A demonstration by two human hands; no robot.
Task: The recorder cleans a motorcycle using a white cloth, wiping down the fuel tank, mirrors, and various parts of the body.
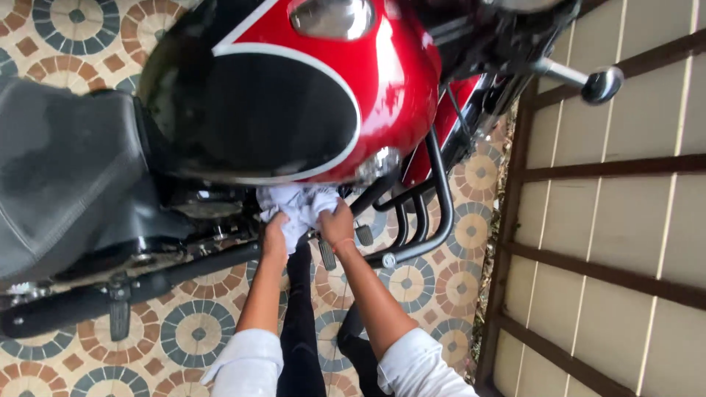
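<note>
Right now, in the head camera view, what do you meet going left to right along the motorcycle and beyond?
Black seat → left hand → white cloth → right hand → black crash bar → handlebar end

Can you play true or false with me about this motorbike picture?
1. Both hands, left hand and right hand, hold a white cloth. True.
2. The fuel tank is blue and yellow. False: it is red and black with a white line.
3. The cloth is pressed under the tank, by the engine. True.
4. The floor is plain grey concrete. False: it has tiles with round patterns.
5. The seat is black. True.
6. The person wears short sleeves. False: the white sleeves are long, pushed up the arms.
</note>
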